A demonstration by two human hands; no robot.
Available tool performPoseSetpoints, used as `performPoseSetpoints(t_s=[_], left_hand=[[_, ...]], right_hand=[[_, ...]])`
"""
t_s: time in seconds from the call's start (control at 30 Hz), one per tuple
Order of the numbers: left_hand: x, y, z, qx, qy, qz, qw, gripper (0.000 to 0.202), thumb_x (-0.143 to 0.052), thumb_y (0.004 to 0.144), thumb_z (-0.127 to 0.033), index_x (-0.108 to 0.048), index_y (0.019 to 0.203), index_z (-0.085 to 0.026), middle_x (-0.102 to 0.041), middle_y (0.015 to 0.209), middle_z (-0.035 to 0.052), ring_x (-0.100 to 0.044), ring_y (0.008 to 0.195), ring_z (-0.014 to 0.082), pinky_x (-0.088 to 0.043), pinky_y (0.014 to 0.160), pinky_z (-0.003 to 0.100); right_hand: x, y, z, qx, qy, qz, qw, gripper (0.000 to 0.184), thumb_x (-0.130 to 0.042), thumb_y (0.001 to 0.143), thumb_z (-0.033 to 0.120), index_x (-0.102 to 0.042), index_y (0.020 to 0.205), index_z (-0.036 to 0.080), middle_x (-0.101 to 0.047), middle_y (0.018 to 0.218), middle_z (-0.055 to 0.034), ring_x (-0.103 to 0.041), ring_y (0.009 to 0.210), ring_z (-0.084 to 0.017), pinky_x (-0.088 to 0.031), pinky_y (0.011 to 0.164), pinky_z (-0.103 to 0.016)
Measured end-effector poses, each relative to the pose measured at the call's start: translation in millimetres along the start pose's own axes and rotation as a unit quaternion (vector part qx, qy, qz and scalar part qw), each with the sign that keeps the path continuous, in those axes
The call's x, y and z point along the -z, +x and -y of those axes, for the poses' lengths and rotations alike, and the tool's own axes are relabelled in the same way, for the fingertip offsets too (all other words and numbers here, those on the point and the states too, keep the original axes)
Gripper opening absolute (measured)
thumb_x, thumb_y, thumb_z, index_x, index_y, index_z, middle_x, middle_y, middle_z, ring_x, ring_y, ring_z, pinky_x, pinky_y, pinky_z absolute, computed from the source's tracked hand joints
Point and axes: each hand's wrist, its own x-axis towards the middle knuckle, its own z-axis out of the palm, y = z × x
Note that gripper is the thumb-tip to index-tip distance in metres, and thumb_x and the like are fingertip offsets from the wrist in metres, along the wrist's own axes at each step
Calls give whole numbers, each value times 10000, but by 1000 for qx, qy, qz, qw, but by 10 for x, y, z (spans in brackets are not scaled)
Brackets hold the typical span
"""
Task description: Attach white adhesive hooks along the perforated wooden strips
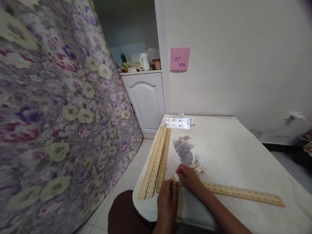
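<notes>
Both hands meet at the left end of a perforated wooden strip (pixel 243 193) that lies across the near part of the table. My right hand (pixel 188 178) pinches a small white piece (pixel 177 177) just above that end; its exact kind is too small to make out. Close beside it, my left hand (pixel 167 199) has its fingers closed at the strip's end, and the fingertips are partly hidden. Beyond my right hand lie several small white hooks or clips (pixel 200 165). A heap of small clear plastic bags (pixel 184 151) sits behind them.
More perforated wooden strips (pixel 154 162) lie lengthwise along the table's left side. At the far edge is a clear blister pack (pixel 177 123). The pale cloth-covered table (pixel 234 152) stands against a wall with a pink note (pixel 179 59). A floral curtain (pixel 68 113) hangs at left.
</notes>
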Motion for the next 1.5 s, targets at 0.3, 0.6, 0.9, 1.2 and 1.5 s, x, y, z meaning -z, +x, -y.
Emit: performPoseSetpoints(t_s=[0.3, 0.6, 0.9, 1.2, 1.5], left_hand=[[-28, -6, 4, -16, 19, 0, 1000, 182, -460, 872, -261, -590, 987, -205, -635, 902, 48, -605, 829, 185, -472, 744, 298], [-55, -19, 42, -46, 40, -1, 998, 270, -455, 891, -260, -574, 1130, -216, -631, 975, 63, -606, 915, 186, -493, 807, 319], [-67, -6, 27, -63, 65, -11, 996, 254, -448, 887, -246, -600, 1089, -216, -641, 932, 58, -621, 879, 186, -508, 771, 315], [-74, -16, 38, -76, 75, -20, 994, 238, -462, 881, -251, -599, 1074, -224, -648, 942, 52, -627, 883, 183, -517, 767, 310], [-74, -16, 9, -89, 80, -18, 993, 232, -446, 898, -257, -592, 1077, -236, -643, 929, 44, -625, 862, 172, -512, 758, 292]], right_hand=[[17, 41, -41, -35, 11, 25, 999, 150, -497, 736, 141, -626, 792, 193, -665, 720, -8, -593, 688, -138, -373, 626, -215], [-3, 29, -44, -34, -5, 18, 999, 152, -487, 742, 151, -624, 784, 204, -682, 747, -10, -603, 711, -143, -367, 630, -221], [26, -9, -42, -25, 19, 24, 999, 106, -514, 727, 172, -605, 775, 198, -667, 721, -5, -589, 682, -143, -376, 634, -229], [31, -13, -65, -24, 31, 29, 999, 125, -530, 698, 167, -606, 795, 190, -647, 702, -5, -575, 675, -146, -377, 632, -233], [49, -8, -58, -26, 31, 37, 998, 139, -585, 680, 187, -625, 813, 181, -657, 725, -9, -573, 675, -140, -369, 626, -227]])
